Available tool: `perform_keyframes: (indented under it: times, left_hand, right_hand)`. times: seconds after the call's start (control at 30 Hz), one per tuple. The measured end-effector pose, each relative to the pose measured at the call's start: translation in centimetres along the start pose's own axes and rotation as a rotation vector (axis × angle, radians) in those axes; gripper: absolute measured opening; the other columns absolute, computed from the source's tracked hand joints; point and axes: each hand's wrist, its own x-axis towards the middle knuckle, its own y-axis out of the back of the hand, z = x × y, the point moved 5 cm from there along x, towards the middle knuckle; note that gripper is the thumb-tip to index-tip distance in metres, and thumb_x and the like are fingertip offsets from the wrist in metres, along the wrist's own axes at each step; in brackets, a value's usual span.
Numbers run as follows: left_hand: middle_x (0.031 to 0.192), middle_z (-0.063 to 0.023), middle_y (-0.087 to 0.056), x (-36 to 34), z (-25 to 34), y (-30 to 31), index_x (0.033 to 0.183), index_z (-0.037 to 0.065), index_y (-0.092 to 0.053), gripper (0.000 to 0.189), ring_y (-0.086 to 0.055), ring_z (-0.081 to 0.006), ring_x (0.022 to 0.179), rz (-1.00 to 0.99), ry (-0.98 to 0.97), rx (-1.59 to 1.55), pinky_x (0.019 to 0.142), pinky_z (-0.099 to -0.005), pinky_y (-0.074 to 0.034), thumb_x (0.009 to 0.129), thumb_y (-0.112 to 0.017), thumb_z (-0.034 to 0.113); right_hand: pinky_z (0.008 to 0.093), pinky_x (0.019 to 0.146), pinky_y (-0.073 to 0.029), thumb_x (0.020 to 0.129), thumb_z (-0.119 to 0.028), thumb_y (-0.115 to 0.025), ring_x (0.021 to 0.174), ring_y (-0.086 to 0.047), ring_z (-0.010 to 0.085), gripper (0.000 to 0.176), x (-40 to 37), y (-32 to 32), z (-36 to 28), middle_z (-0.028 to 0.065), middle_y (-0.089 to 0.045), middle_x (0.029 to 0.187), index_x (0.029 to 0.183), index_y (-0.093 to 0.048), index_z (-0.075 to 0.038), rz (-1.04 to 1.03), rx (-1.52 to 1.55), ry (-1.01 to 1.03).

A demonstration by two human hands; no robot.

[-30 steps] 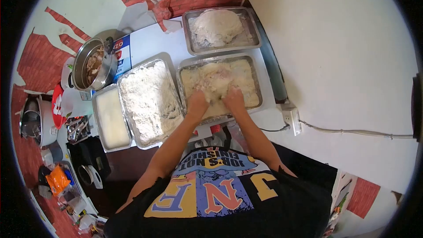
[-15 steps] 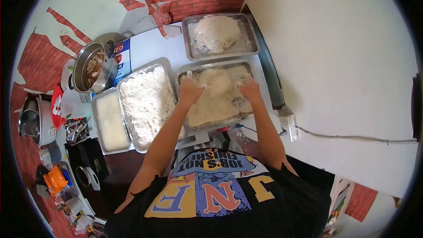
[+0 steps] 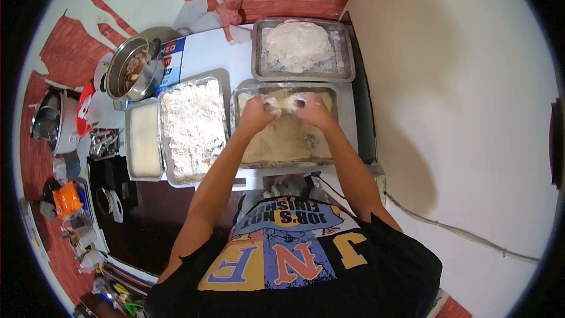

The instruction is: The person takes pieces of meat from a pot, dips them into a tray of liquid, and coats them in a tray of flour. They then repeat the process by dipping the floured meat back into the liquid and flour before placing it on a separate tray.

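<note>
In front of me a metal tray (image 3: 288, 165) holds a shallow pale-yellow, floury layer (image 3: 276, 144). Over its far half, my left hand (image 3: 256, 114) and my right hand (image 3: 313, 110) come close together, fingers curled inward. They grip a pale, floury piece (image 3: 283, 100) between them from either side; its kind is hard to make out. White coating clings to the fingertips. Just behind, a second metal tray (image 3: 348, 62) carries a large flat floury lump (image 3: 299, 44).
Left of my hands, a tray of white flour (image 3: 193, 123) stands beside a narrower tray of smooth pale-yellow contents (image 3: 145, 141). A steel pot (image 3: 150, 85) with brownish pieces sits at the back left. The wall (image 3: 435, 112) closes off the right side.
My hands have moved inward from the tray's two sides and now meet at the piece. The rounded lump seen between them earlier no longer shows. The camera view has shifted slightly.
</note>
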Motion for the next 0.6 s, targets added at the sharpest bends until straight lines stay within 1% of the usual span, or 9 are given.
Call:
perform_keyframes:
  times: [0.03,0.13,0.2,0.3,0.33,0.4,0.43,0.53,0.6]
  left_hand:
    - [0.118,-0.0242,-0.057,-1.0,0.1,0.8,0.105,0.002,-0.064,0.045,-0.055,-0.0374,0.112,0.071,-0.068,0.068,0.094,-0.0422,-0.045,0.069,-0.078,0.025]
    - [0.124,-0.0226,-0.054,-4.1,0.1,2.0,0.11,0.003,-0.063,0.049,-0.051,-0.0378,0.117,0.285,-0.229,0.289,0.099,-0.043,-0.042,0.07,-0.077,0.027]
    - [0.126,-0.0215,-0.052,-5.7,-0.3,1.8,0.114,0.002,-0.061,0.054,-0.048,-0.0387,0.119,0.435,-0.274,0.452,0.102,-0.0437,-0.04,0.07,-0.076,0.029]
    - [0.127,-0.0221,-0.051,-7.6,-1.8,-1.8,0.115,0.0,-0.06,0.055,-0.047,-0.0414,0.118,0.179,-0.329,0.361,0.102,-0.0464,-0.039,0.071,-0.076,0.029]
    - [0.126,-0.0219,-0.052,-7.5,-1.8,-2.3,0.115,0.0,-0.06,0.054,-0.047,-0.0413,0.118,0.251,-0.345,0.401,0.102,-0.0467,-0.039,0.071,-0.075,0.028]
    - [0.123,-0.0214,-0.054,-6.4,-1.5,-2.7,0.115,0.001,-0.06,0.052,-0.047,-0.0411,0.117,0.395,-0.383,0.48,0.101,-0.0473,-0.039,0.071,-0.074,0.027]
    - [0.121,-0.0214,-0.056,-5.5,-2.0,-2.9,0.113,0.001,-0.06,0.051,-0.049,-0.0404,0.115,0.315,-0.351,0.462,0.099,-0.0472,-0.04,0.071,-0.074,0.026]
    - [0.11,-0.0215,-0.061,-2.6,-2.1,-2.7,0.109,0.0,-0.062,0.044,-0.056,-0.0384,0.107,0.151,-0.279,0.37,0.091,-0.0461,-0.045,0.072,-0.072,0.022]
    - [0.099,-0.0216,-0.065,-2.0,-1.5,-1.3,0.106,-0.001,-0.063,0.039,-0.062,-0.0371,0.097,0.139,-0.243,0.267,0.085,-0.0444,-0.048,0.073,-0.071,0.018]
  right_hand:
    - [0.0424,0.088,-0.05,0.071,-0.024,-0.071,0.102,-0.062,0.0345,0.049,-0.7,0.4,0.2,0.0201,-0.064,0.111,0.116,-0.062,-0.006,-0.013,-0.012,0.087]
    - [0.0431,0.092,-0.048,0.073,-0.025,-0.07,0.104,-0.06,0.0362,0.049,-2.7,0.9,3.1,0.0199,-0.063,0.114,0.118,-0.062,-0.007,0.164,-0.342,-0.063]
    - [0.0431,0.097,-0.045,0.074,-0.025,-0.069,0.11,-0.057,0.0353,0.053,-5.0,0.2,1.9,0.021,-0.061,0.118,0.122,-0.059,-0.006,0.15,-0.315,0.02]
    - [0.0442,0.1,-0.042,0.076,-0.025,-0.069,0.113,-0.053,0.0387,0.047,-7.6,-2.3,0.5,0.0225,-0.059,0.12,0.118,-0.061,-0.007,0.299,-0.374,0.204]
    - [0.0447,0.1,-0.041,0.076,-0.024,-0.069,0.114,-0.053,0.0406,0.043,-8.1,-3.0,0.3,0.023,-0.058,0.121,0.115,-0.063,-0.008,0.376,-0.411,0.272]
    - [0.044,0.105,-0.037,0.078,-0.024,-0.066,0.12,-0.049,0.0362,0.046,-6.0,-2.6,1.7,0.022,-0.057,0.123,0.119,-0.059,-0.003,0.395,-0.28,0.106]
    - [0.0436,0.108,-0.035,0.079,-0.024,-0.065,0.123,-0.047,0.034,0.048,-4.8,-2.4,2.5,0.0215,-0.056,0.124,0.12,-0.057,0.0,0.403,-0.214,0.018]
    - [0.042,0.102,-0.041,0.079,-0.022,-0.064,0.115,-0.053,0.0339,0.046,-0.4,-3.8,5.6,0.0207,-0.061,0.116,0.119,-0.058,-0.001,0.051,-0.37,0.07]
    - [0.0406,0.096,-0.045,0.077,-0.02,-0.065,0.108,-0.058,0.0342,0.044,0.5,-2.4,5.5,0.0203,-0.064,0.109,0.117,-0.06,-0.002,-0.003,-0.152,-0.02]
